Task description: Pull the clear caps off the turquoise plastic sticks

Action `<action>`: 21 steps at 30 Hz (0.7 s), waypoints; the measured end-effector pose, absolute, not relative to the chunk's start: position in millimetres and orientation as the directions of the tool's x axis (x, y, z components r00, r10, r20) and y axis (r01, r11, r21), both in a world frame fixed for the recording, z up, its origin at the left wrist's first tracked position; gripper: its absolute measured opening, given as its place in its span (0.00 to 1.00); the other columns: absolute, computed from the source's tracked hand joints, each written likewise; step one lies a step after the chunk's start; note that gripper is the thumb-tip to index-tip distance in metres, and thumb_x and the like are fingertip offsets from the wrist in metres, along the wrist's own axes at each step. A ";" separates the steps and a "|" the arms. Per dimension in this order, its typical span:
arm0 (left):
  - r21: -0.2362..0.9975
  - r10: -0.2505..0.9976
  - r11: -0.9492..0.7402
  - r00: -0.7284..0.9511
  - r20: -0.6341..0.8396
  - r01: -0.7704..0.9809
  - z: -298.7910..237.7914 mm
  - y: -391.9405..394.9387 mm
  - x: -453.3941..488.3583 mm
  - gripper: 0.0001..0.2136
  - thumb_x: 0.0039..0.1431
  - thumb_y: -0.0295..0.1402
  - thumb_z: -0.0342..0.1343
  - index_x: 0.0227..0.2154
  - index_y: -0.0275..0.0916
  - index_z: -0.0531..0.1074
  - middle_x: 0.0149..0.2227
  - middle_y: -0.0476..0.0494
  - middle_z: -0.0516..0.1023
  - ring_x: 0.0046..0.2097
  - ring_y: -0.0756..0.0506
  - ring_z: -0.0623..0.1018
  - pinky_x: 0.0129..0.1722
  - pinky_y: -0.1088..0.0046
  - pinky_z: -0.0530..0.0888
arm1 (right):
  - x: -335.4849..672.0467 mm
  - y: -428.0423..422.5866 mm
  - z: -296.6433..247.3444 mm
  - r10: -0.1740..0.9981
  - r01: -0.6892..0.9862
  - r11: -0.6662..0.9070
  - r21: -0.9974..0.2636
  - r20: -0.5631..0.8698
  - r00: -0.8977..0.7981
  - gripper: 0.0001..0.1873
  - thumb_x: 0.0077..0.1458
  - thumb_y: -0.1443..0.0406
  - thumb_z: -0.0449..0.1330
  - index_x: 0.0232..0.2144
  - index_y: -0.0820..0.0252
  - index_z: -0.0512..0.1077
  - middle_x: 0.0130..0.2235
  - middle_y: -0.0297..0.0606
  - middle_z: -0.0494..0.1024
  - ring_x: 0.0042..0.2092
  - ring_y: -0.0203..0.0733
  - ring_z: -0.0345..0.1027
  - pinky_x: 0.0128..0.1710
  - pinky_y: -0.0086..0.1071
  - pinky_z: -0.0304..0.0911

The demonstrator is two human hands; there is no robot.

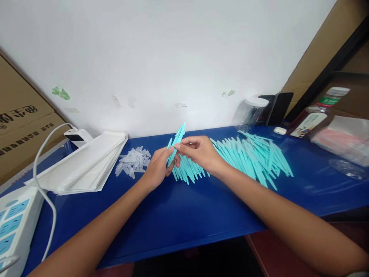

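My left hand is closed around a few slim turquoise plastic sticks that look like eyebrow razors, their tips pointing up. The fingers of my right hand are pinched at the same bunch from the right; exactly what lies between them is partly hidden. Under and behind my hands lies a small group of the same turquoise sticks. To the right spreads a larger pile of turquoise sticks. A heap of small translucent plastic caps sits left of my left hand.
White plastic sleeves lie stacked at left, near a power strip, a white cable and a small white device. At right stand a lidded clear jar, a phone, a bottle and a pink packet.
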State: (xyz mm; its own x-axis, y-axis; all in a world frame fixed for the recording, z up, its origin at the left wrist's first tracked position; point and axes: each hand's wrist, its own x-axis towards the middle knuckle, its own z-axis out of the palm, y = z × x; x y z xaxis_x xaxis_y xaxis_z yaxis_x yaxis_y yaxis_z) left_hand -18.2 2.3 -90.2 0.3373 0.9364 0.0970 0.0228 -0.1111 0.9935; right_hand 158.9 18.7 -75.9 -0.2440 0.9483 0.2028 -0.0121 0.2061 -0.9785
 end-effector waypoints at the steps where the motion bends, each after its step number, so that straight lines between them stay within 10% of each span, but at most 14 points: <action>1: 0.992 0.934 -0.125 0.339 0.108 0.028 -90.1 1.8 -17.8 0.23 0.72 0.48 0.46 0.27 0.37 0.71 0.15 0.54 0.58 0.17 0.52 0.56 0.18 0.74 0.55 | 158.7 19.0 -76.3 0.946 -0.029 0.210 -0.977 0.210 -0.245 0.21 0.49 0.49 0.73 0.30 0.62 0.81 0.26 0.34 0.76 0.27 0.33 0.62 0.25 0.29 0.56; 11: 0.973 0.929 -0.225 0.313 0.199 0.048 -92.5 2.8 -17.6 0.23 0.71 0.52 0.50 0.31 0.37 0.72 0.24 0.50 0.73 0.17 0.54 0.62 0.19 0.73 0.58 | 159.1 19.4 -75.2 0.955 -0.045 0.201 -0.979 0.206 -0.213 0.21 0.48 0.49 0.74 0.33 0.62 0.83 0.29 0.36 0.80 0.28 0.35 0.66 0.26 0.29 0.59; 21: 0.925 0.938 -0.333 0.161 0.306 0.185 -95.8 1.4 -14.7 0.23 0.73 0.49 0.49 0.25 0.40 0.64 0.18 0.54 0.62 0.19 0.53 0.63 0.23 0.74 0.63 | 156.6 14.6 -73.8 0.937 0.136 0.335 -0.932 0.315 -0.152 0.22 0.55 0.49 0.69 0.23 0.61 0.78 0.25 0.34 0.73 0.27 0.36 0.63 0.28 0.32 0.59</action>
State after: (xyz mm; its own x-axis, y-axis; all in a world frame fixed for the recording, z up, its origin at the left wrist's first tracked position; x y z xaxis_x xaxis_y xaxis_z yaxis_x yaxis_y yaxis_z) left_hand -14.7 1.4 -95.8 0.1614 0.9382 0.3060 0.1846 -0.3333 0.9246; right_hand 156.6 14.6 -73.8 -0.1519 0.9369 0.3150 0.1356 0.3354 -0.9323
